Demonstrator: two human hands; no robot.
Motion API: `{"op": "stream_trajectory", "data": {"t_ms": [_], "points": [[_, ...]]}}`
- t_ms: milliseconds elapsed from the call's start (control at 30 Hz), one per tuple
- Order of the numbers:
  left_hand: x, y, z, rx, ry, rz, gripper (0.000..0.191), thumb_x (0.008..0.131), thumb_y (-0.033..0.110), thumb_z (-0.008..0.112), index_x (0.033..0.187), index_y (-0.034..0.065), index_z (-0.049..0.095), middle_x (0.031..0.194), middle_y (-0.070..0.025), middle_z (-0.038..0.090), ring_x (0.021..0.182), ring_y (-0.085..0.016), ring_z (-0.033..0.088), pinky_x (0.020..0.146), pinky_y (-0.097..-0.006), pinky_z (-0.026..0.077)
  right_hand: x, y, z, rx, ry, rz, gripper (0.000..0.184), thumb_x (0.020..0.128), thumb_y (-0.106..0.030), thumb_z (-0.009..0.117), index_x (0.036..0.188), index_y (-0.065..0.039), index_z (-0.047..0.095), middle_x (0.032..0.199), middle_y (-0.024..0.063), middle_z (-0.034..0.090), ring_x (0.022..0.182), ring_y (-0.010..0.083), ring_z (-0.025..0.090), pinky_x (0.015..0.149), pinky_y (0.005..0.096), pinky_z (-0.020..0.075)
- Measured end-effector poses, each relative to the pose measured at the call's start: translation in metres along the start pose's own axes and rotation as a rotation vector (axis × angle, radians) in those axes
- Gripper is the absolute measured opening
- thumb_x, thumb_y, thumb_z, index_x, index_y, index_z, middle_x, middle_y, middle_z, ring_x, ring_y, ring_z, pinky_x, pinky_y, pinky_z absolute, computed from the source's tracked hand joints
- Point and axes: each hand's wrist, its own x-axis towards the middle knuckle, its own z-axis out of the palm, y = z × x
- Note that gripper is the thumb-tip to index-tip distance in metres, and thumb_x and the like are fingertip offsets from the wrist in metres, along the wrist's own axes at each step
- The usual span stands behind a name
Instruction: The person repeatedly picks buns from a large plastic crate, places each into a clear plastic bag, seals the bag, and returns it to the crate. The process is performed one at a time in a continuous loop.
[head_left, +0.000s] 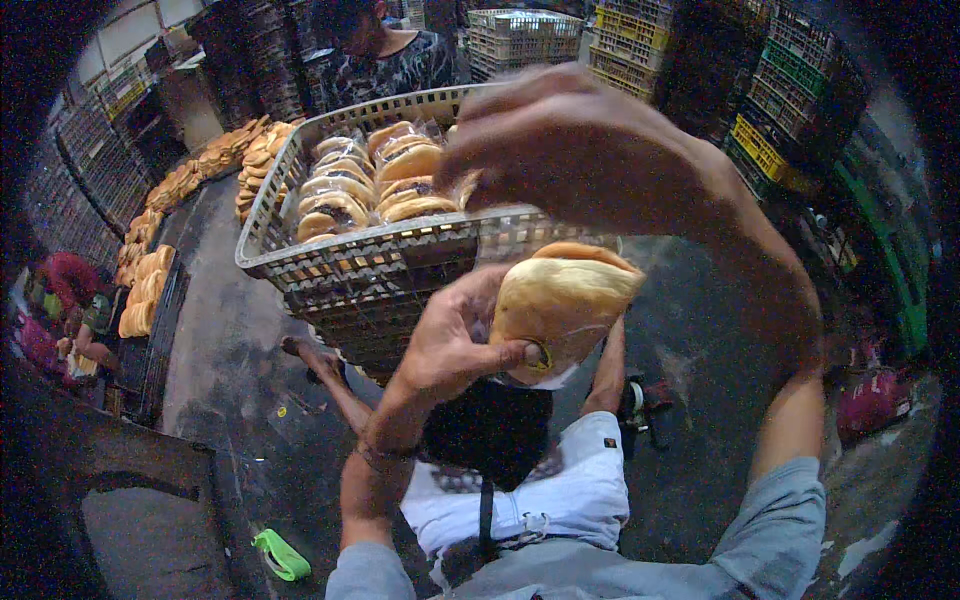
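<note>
My left hand (457, 337) is closed around a filled bread bun (562, 300) in a clear plastic bag, its thumb pressed on a small yellow-rimmed label near the lower edge. The bun is held in front of the near side of a plastic crate (360, 251). Inside that crate, packed buns (337, 187) stand in rows. Raised above the crate's right part, my right hand (517, 142) is blurred, with its fingers bent. A bit of bun or wrapping shows by its fingertips; whether it is held is unclear.
Across the crate stands a person (382, 67) in a dark patterned shirt. Unwrapped buns (176, 187) line a long surface at left, where another person (75, 315) sits. Stacked crates (787, 82) rise behind and at right. A green strap-like object (281, 555) lies on the floor.
</note>
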Motion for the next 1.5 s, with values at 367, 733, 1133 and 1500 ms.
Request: {"op": "stream_trajectory", "data": {"t_ms": [367, 733, 1133, 1500], "points": [[-0.014, -0.039, 0.036, -0.347, 0.361, 0.001, 0.071, 0.083, 0.015, 0.081, 0.140, -0.0011, 0.042, 0.133, -0.0116, 0.057, 0.123, -0.023, 0.056, 0.107, -0.0378, 0.044, -0.146, -0.108, 0.097, 0.570, 0.117, 1.114, 0.023, 0.098, -0.022, 0.065, 0.098, 0.001, 0.064, 0.082, 0.0015, 0.065, 0.081, 0.0116, 0.060, 0.097, 0.0317, 0.0425], [-0.016, -0.045, 0.038, -0.488, 0.243, 0.003, 0.068, 0.087, 0.017, 0.078, 0.143, -0.0010, 0.043, 0.137, -0.0112, 0.056, 0.124, -0.021, 0.056, 0.105, -0.0365, 0.046, -0.152, -0.107, 0.108, 0.732, 0.348, 1.144, 0.030, 0.104, -0.030, 0.054, 0.092, -0.003, 0.059, 0.078, 0.0011, 0.060, 0.079, 0.0102, 0.058, 0.109, 0.0334, 0.0263], [-0.008, -0.036, 0.041, -0.543, 0.128, 0.118, 0.083, 0.077, 0.001, 0.080, 0.146, 0.0002, 0.034, 0.142, -0.0133, 0.050, 0.133, -0.025, 0.050, 0.112, -0.0409, 0.041, -0.150, -0.092, 0.133, 0.643, 0.561, 1.185, 0.017, 0.097, -0.020, 0.066, 0.101, -0.004, 0.063, 0.088, 0.0024, 0.064, 0.086, 0.0140, 0.061, 0.083, 0.0289, 0.0499], [-0.018, -0.046, 0.052, -0.206, 0.180, 0.167, 0.075, 0.076, 0.004, 0.084, 0.140, 0.0082, 0.046, 0.138, -0.0086, 0.053, 0.129, -0.023, 0.053, 0.109, -0.0375, 0.044, -0.141, -0.102, 0.084, 0.366, 0.191, 0.787, 0.077, 0.079, -0.036, 0.079, 0.142, -0.003, 0.050, 0.133, 0.0166, 0.062, 0.122, 0.0273, 0.062, 0.111, 0.0383, 0.0399]]}}
